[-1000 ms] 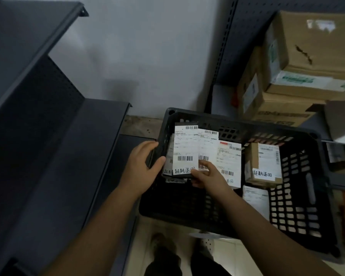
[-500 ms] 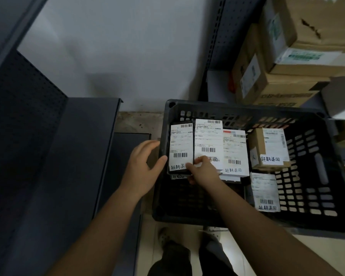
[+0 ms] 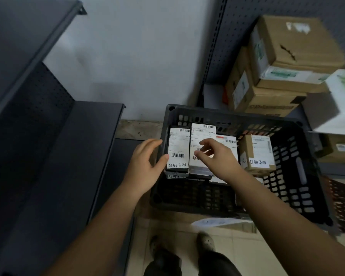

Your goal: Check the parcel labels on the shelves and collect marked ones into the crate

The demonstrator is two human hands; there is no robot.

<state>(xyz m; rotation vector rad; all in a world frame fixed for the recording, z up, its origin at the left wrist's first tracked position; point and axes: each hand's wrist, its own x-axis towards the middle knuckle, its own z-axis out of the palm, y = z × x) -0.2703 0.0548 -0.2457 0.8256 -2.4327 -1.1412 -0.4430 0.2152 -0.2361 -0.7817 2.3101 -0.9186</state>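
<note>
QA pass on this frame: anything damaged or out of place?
Yes: the top cardboard box on the right shelf has a dark tear in its upper face. The white parcel beside it looks tilted, though that area is blurred. Parcels in the crate lie neatly, labels up.

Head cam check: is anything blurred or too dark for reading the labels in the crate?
Head view: dim overall; leftmost parcel label in the crate is sharp, handwriting readable; right hand slightly motion-blurred, covering the middle label; cardboard boxes at upper right are smeared; edges bend from the wide-angle lens.
</note>
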